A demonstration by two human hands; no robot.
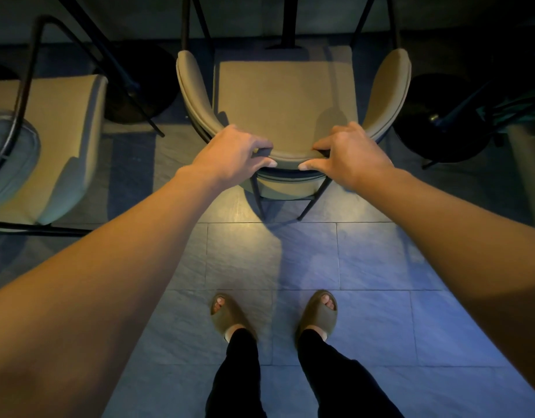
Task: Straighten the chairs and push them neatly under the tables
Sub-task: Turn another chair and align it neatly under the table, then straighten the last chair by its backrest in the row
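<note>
A beige padded chair (278,98) with a curved backrest and thin black legs stands straight in front of me, its seat facing away. My left hand (230,155) grips the top of the backrest left of its middle. My right hand (350,155) grips the same rim to the right. Beyond the seat a black table post (286,22) rises from the floor; the tabletop itself is out of view.
A second beige chair (49,140) stands at the left, turned at an angle. Round black table bases sit at the left (139,86) and right (441,122) of the middle chair. Grey floor tiles (366,254) run under my feet in olive slippers.
</note>
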